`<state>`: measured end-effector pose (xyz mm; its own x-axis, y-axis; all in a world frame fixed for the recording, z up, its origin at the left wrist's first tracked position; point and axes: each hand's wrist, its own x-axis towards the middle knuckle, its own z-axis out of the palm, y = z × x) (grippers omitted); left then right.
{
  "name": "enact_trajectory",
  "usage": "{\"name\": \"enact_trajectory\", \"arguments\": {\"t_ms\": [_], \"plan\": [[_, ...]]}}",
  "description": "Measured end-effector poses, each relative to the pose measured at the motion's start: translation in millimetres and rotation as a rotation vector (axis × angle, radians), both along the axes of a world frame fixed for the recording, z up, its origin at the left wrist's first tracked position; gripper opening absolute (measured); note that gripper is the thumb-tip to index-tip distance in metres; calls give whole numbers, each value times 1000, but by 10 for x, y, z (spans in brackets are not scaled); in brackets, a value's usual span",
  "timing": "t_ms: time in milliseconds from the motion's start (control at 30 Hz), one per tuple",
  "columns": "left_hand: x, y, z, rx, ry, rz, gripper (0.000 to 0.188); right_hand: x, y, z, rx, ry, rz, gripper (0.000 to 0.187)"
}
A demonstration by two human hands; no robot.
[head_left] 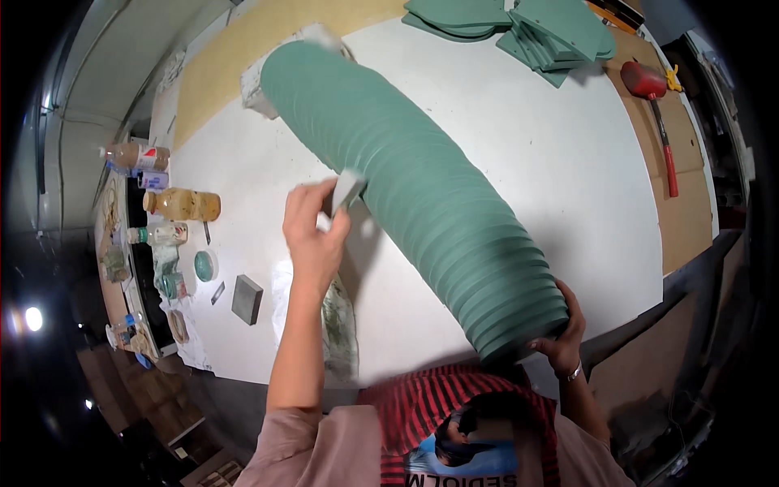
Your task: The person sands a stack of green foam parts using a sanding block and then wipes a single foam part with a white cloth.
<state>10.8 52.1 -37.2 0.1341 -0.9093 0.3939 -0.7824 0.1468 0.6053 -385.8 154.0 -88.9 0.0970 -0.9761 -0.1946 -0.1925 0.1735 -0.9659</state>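
Observation:
A long column of green rounded plates (422, 183), stacked face to face, lies slantwise across the white table from the far left to the near right. Between the thumb and fingers of my left hand (312, 231) is a small grey sanding block (348, 191). It is held at the column's left side, close against the plate edges. My right hand (564, 337) grips the near end of the column, fingers round its right side and thumb at the end face. A white wrapped bundle (256, 85) sits under the far end.
Another grey block (247, 299) and a round green-topped tin (204, 265) lie at the left. Bottles (187, 204) line the left edge. Loose green plates (552, 36) are piled at the far right, near a red mallet (649, 85). A stained cloth (339, 325) lies beside my left forearm.

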Motion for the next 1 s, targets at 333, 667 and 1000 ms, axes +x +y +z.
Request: {"name": "enact_trajectory", "arguments": {"t_ms": [333,667,1000], "plan": [[-100,-194,172,-33,-101,-9,34,-23,40,8,1,16,7,112],[-274,-561,340,-90,-138,-82,29,5,11,31,-11,-63,-1,108],[-200,-724,581,21,-363,-70,34,0,32,-29,-78,-100,30,103]]}}
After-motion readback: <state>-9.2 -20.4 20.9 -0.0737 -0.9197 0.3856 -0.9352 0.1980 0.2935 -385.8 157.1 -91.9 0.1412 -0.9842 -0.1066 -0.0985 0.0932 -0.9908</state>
